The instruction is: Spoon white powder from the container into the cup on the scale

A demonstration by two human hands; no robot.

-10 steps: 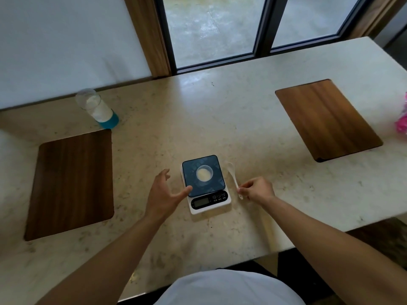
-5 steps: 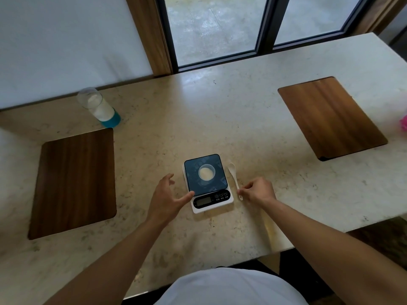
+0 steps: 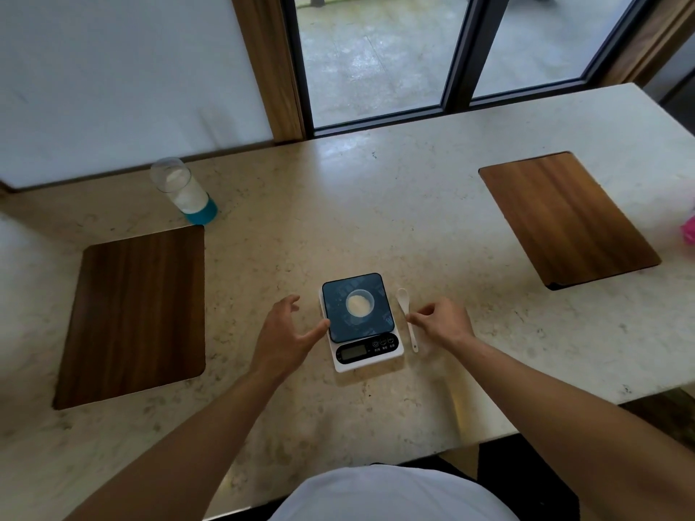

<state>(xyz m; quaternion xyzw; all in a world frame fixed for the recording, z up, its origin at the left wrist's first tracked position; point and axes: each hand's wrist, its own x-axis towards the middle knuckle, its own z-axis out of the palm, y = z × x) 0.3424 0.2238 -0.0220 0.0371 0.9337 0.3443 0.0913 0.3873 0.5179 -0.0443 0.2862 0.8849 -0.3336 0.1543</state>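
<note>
A small clear cup (image 3: pixel 360 303) with white powder in it stands on the dark platform of a white digital scale (image 3: pixel 370 353) at the table's middle front. A white spoon (image 3: pixel 403 299) lies flat on the table just right of the scale. My right hand (image 3: pixel 443 323) has its thumb and forefinger pinched on the middle of the spoon's handle. My left hand (image 3: pixel 282 332) is spread open left of the scale, its thumb touching the platform's edge. The powder container (image 3: pixel 183 189), clear with a blue base, stands far back left, out of either hand's reach.
Two wooden boards lie on the stone table (image 3: pixel 376 204), a dark one (image 3: pixel 131 314) at the left and a lighter one (image 3: pixel 564 216) at the right. A pink object (image 3: pixel 689 229) shows at the right edge. A window and wall run behind.
Both hands and the spoon stay almost where they were. My left thumb has come to rest against the scale's edge, and the view has shifted slightly.
</note>
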